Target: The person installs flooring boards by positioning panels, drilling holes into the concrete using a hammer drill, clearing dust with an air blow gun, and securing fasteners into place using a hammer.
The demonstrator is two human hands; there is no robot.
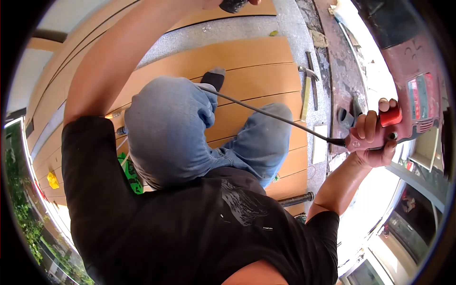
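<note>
At the right, my right hand (368,130) is wrapped round the rear handle of a red power drill (403,61), its fingers by the red trigger (390,115). The drill's black cord (270,115) runs from the handle across to my bent knee. My left arm reaches up to the top edge, where my left hand (213,3) is mostly cut off. Its visible fingers close round a black textured grip (232,5); what that grip belongs to is out of view.
I sit with jeans-clad legs (164,128) bent on wood-coloured planks (266,57). A claw hammer (306,92) and a dark bar (312,80) lie right of them. A black tube (297,199) is near my right hip, a green bag (130,175) by my left.
</note>
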